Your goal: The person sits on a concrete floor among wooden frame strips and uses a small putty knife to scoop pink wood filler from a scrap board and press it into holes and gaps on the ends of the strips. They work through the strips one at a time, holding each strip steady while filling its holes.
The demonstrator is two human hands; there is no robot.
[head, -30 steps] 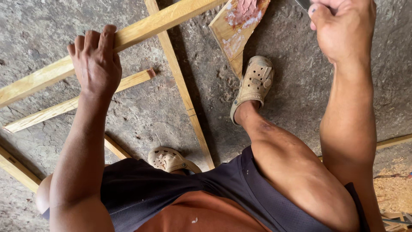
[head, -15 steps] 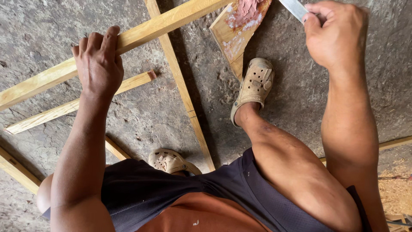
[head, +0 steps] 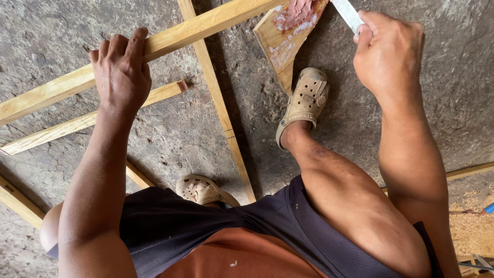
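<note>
Head view: a person crouches over a grey concrete floor (head: 175, 139).
Left hand (head: 121, 74): fingers curled over a long pale wooden batten (head: 206, 23), pressing it down; the batten runs out from under the palm to both sides.
Right hand (head: 388, 54): closed in a pinch on a flat metal blade (head: 347, 13), which sticks out up-left from thumb and fingers.
Blade tip: out of frame.
Nearby: wooden board smeared with pink-red paste (head: 288, 36), just left of the blade, above a tan perforated clog (head: 306, 100).
</note>
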